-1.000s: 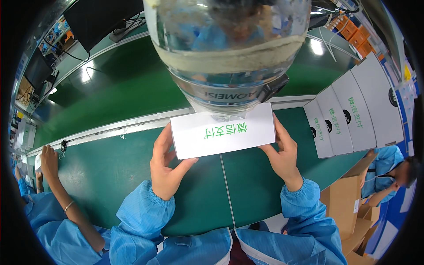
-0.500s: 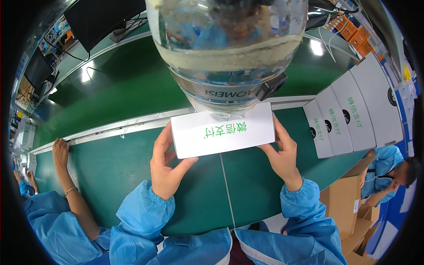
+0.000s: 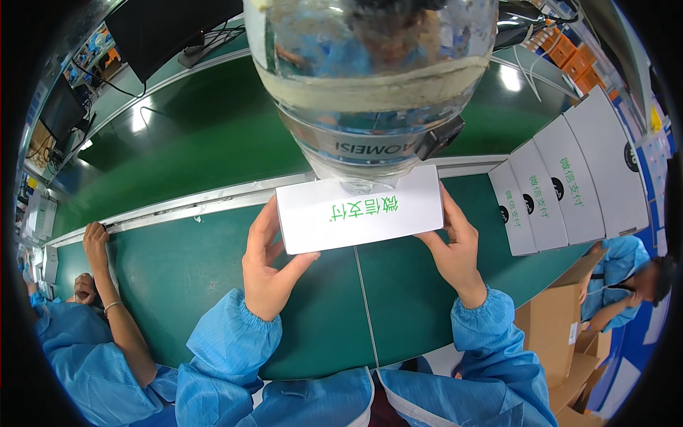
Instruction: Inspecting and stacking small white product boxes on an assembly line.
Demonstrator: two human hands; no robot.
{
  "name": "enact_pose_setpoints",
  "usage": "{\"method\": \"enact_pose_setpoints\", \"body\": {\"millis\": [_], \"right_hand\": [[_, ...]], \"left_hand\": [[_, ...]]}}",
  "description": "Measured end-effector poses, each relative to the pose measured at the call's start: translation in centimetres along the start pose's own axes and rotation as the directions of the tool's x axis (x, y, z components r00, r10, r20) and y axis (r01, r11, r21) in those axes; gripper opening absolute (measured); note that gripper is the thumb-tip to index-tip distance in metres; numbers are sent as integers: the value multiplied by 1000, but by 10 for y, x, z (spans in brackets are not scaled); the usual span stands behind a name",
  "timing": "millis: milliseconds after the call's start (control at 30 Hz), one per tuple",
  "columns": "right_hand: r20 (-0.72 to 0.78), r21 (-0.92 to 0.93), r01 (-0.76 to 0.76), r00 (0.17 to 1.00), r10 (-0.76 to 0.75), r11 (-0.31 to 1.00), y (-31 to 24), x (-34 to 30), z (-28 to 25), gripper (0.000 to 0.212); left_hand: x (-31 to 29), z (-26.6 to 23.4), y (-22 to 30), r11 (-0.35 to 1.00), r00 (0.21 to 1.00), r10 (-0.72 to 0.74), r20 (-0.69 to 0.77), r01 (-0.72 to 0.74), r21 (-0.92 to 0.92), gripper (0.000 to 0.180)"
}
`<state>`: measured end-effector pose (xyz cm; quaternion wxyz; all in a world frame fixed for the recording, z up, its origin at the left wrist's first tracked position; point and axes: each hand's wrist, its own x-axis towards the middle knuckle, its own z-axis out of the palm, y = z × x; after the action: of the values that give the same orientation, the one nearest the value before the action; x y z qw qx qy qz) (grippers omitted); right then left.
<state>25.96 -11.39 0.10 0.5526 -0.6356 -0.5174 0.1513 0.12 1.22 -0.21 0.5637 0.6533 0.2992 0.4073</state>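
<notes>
Between my two hands is a white box with green printing on the side that faces me. My left hand grips its left end, thumb along the lower edge. At the other end my right hand holds it, with fingers behind and thumb under the near edge. The box's far edge meets the narrow lower end of a large clear rounded container, which hides part of it. Whether the two touch, I cannot tell. Below the box lies the green table mat.
White boxes stand stacked on the right. Open cardboard cartons sit at lower right, near a person in blue. At left a co-worker's arm rests on the table. A metal rail crosses the table; a black monitor stands behind.
My hands and the box have hardly moved. The clear container has shifted slightly in the picture. At left, the co-worker's second hand has come into sight beside the arm.
</notes>
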Motion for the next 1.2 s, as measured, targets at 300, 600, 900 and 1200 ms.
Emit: {"method": "enact_pose_setpoints", "body": {"millis": [300,600,900,1200], "right_hand": [[-4,39,-5,1000,5,999,-3,2,0,69],[10,108,-389,921,390,915,-10,-66,-39,65],[484,60,-113,872,70,992,-51,-23,96,65],[30,-524,622,696,-717,582,-99,-35,-61,43]], "left_hand": [[0,3,4,1000,1000,3,-1,-3,16,86],[-41,18,33,674,829,485,279,-557,484,65],[-88,57,5,833,516,345,784,-553,-3,20],[-74,34,-3,971,525,-204,826,1,239,59]]}}
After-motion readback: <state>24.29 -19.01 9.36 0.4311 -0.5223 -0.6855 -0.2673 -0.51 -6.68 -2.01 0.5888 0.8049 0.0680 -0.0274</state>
